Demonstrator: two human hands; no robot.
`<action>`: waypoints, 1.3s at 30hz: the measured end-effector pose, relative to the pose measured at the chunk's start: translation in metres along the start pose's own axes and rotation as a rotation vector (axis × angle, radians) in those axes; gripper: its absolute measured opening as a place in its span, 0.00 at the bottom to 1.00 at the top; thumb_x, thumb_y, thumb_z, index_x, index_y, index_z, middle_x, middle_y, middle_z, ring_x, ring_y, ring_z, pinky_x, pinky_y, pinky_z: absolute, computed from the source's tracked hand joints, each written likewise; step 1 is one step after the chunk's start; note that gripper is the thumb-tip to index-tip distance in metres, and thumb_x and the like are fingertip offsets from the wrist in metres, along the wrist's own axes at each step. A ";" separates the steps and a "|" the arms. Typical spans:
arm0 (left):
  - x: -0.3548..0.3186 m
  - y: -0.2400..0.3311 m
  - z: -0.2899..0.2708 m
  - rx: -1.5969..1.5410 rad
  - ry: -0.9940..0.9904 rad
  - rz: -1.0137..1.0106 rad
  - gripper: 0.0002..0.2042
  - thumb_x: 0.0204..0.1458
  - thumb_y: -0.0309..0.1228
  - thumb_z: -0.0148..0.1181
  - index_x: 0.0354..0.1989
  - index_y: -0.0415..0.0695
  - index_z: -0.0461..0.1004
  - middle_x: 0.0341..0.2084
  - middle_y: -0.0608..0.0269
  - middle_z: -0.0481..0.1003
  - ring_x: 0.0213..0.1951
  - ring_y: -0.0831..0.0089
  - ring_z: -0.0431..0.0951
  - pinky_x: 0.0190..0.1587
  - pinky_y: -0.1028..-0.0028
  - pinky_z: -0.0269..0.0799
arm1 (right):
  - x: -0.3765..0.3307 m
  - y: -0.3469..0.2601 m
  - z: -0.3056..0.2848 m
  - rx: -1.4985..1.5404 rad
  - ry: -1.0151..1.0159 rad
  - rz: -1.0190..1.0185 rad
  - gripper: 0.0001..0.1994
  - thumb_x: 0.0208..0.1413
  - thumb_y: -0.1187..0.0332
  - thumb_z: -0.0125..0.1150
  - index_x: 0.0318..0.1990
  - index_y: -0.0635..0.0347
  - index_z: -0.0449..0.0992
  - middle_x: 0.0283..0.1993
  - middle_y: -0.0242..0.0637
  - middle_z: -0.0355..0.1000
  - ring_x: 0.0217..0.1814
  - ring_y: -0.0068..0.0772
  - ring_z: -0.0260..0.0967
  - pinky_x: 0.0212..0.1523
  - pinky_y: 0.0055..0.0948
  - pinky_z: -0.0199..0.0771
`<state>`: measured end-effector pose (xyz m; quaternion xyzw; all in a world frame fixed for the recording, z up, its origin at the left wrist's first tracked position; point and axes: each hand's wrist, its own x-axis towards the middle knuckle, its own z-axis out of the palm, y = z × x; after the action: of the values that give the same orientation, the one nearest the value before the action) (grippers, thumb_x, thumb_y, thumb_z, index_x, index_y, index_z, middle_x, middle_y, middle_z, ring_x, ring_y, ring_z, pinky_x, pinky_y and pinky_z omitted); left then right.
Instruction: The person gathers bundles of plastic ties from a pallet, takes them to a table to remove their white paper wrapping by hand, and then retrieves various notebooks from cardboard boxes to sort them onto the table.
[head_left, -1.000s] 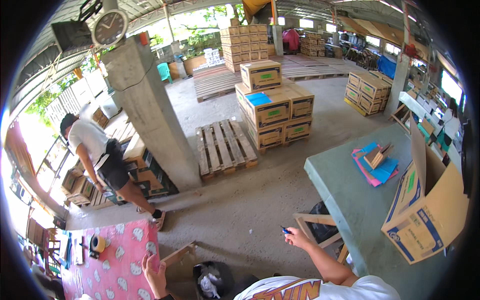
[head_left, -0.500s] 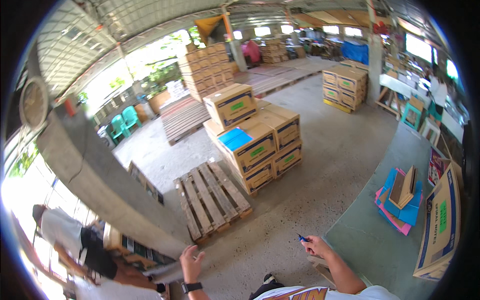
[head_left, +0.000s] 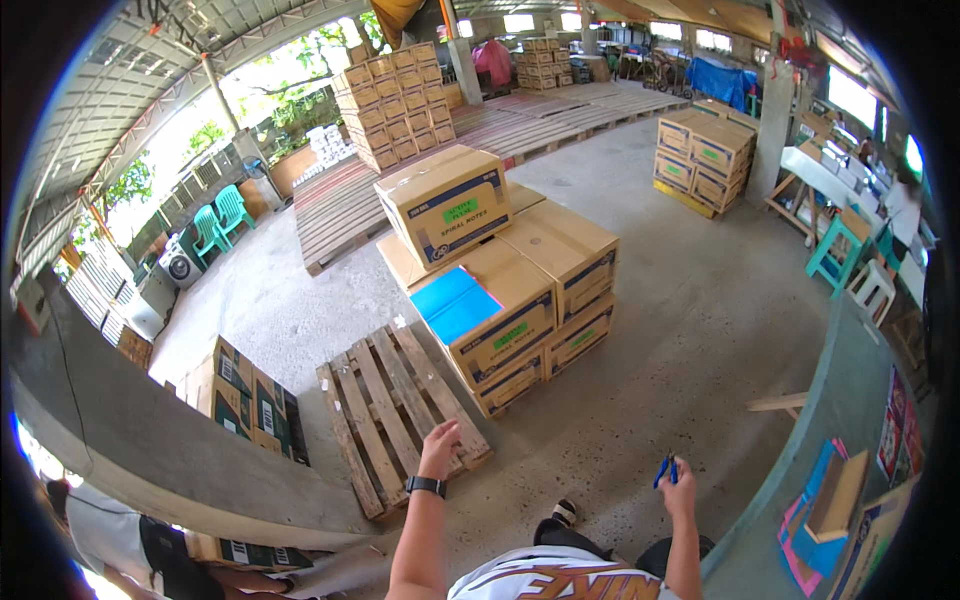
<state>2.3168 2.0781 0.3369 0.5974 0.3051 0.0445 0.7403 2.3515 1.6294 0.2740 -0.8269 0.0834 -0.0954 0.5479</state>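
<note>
My right hand [head_left: 681, 487] is closed on a small blue-handled tool [head_left: 665, 470], which looks like pliers or snips; its exact kind is too small to tell. Ahead of my body, my left hand [head_left: 440, 445] hangs in the air with loosely bent fingers and holds nothing I can see. In the picture it overlaps a wooden pallet [head_left: 400, 410]. Beyond it stand stacked brown cartons [head_left: 570, 240], with a single carton [head_left: 450, 210] on top. A flat blue sheet with a pink edge [head_left: 457, 303] lies on a nearer carton of that stack.
At right runs a green-topped table [head_left: 775, 500] bearing blue and pink sheets [head_left: 815, 510] and cardboard pieces. A concrete pillar [head_left: 180, 460] leans across the left, a person [head_left: 120, 535] beside it. More cartons [head_left: 705, 155] and a carton-laden pallet [head_left: 335, 215] stand farther back.
The view has swung right and come closer to the carton stack. The green table has slid toward the right rim. My left hand has come forward, its fingers less spread; my right still holds the tool.
</note>
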 end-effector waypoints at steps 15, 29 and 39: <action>0.406 0.028 -0.074 -0.262 0.389 -0.022 0.23 0.47 0.36 0.54 0.52 0.44 0.61 0.40 0.64 0.68 0.40 0.74 0.68 0.36 0.70 0.62 | 0.341 -0.148 0.470 0.462 -0.917 0.162 0.11 0.45 0.69 0.54 0.35 0.64 0.73 0.33 0.32 0.70 0.36 0.23 0.64 0.41 0.22 0.60; 0.681 0.070 -0.078 -0.170 0.340 -0.307 0.27 0.45 0.30 0.55 0.55 0.38 0.54 0.45 0.47 0.64 0.48 0.55 0.64 0.46 0.58 0.64 | 0.485 -0.167 0.817 0.304 -0.912 0.138 0.12 0.37 0.59 0.56 0.30 0.54 0.73 0.25 0.33 0.69 0.32 0.29 0.65 0.34 0.32 0.63; 0.598 0.146 0.191 0.136 -0.384 0.015 0.23 0.50 0.35 0.51 0.53 0.38 0.56 0.46 0.47 0.63 0.44 0.55 0.67 0.43 0.56 0.67 | 0.492 -0.110 0.384 -0.013 -0.409 0.298 0.15 0.37 0.71 0.51 0.36 0.55 0.76 0.21 0.35 0.72 0.20 0.26 0.68 0.23 0.29 0.68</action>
<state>2.9407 2.2130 0.2505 0.6458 0.1563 -0.0852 0.7424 2.9269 1.8940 0.2614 -0.8110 0.0925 0.1564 0.5561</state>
